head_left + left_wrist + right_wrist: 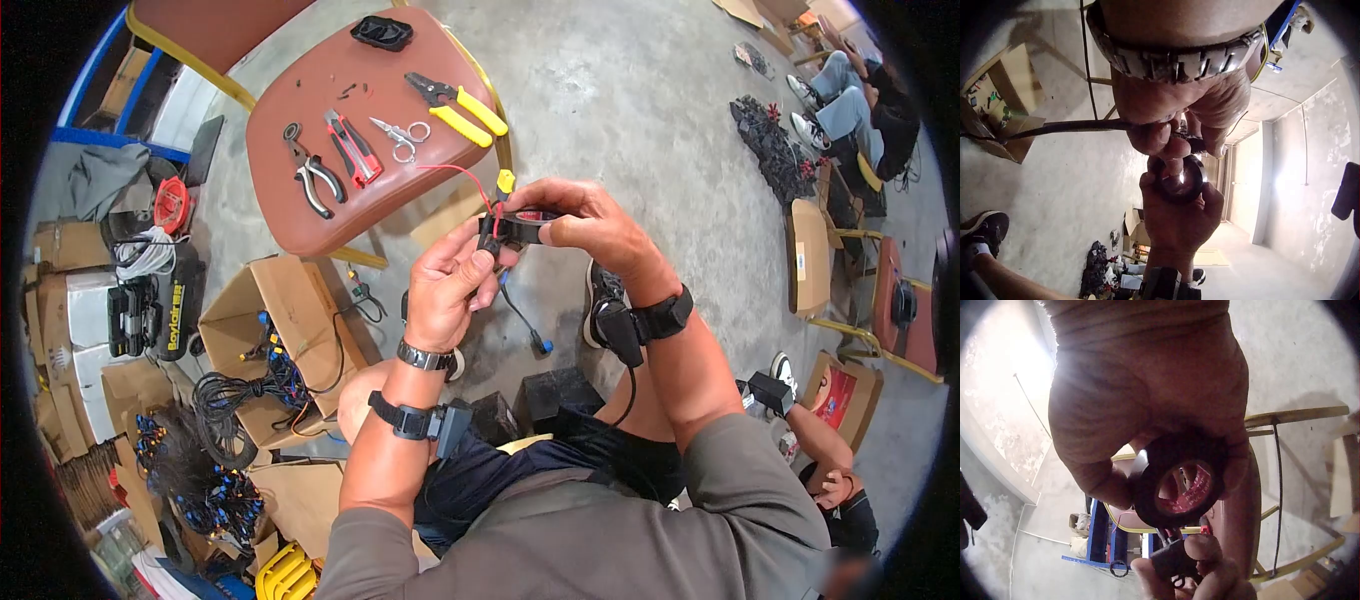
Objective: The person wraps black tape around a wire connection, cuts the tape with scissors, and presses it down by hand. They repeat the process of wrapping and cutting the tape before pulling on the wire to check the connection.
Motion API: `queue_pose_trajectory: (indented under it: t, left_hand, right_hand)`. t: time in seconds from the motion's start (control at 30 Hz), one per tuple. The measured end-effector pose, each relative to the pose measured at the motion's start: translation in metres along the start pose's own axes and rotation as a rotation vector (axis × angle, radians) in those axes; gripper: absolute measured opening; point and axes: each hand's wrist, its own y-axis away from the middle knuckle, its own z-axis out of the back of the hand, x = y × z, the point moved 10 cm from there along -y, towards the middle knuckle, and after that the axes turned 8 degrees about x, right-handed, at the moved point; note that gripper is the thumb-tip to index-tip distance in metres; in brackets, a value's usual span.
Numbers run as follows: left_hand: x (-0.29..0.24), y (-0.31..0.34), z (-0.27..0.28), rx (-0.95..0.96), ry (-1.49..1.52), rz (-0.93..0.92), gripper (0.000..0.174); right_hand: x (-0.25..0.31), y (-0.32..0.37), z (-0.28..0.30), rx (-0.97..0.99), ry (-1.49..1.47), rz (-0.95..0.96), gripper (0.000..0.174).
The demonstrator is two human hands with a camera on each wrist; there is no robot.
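Note:
My right hand (598, 232) holds a roll of black electrical tape (1152, 464) between thumb and fingers; its pink printed core shows in the right wrist view. Close against the roll, my left hand (446, 283) pinches a small black part (1170, 557) with wires running from it. A red wire (455, 172) curves from there toward the chair seat, and a yellow connector (506, 182) sticks up just above. Below the hands hangs a dark cable (517, 312) with a blue-tipped end (541, 347). My left fingers partly hide the black part.
On the brown chair seat (275, 215) lie pliers (318, 188), a red-and-black tool (352, 150), folding scissors (402, 138) and yellow-handled wire strippers (462, 108). A cardboard box (310, 300) holding cables stands at left, beside bundled wires (200, 480). Other people sit at right.

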Motion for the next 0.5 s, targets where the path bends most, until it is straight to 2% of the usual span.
queue_pose_trajectory:
  t: [0.3, 0.5]
  left_hand:
    - [-0.007, 0.000, 0.011, -0.111, -0.061, -0.038, 0.042]
    - [-0.009, 0.004, 0.014, -0.180, -0.117, -0.094, 0.040]
  right_hand:
    - [-0.003, -0.002, -0.002, 0.034, 0.021, 0.020, 0.035]
    - [-0.005, -0.004, -0.009, 0.069, -0.114, 0.084, 0.035]
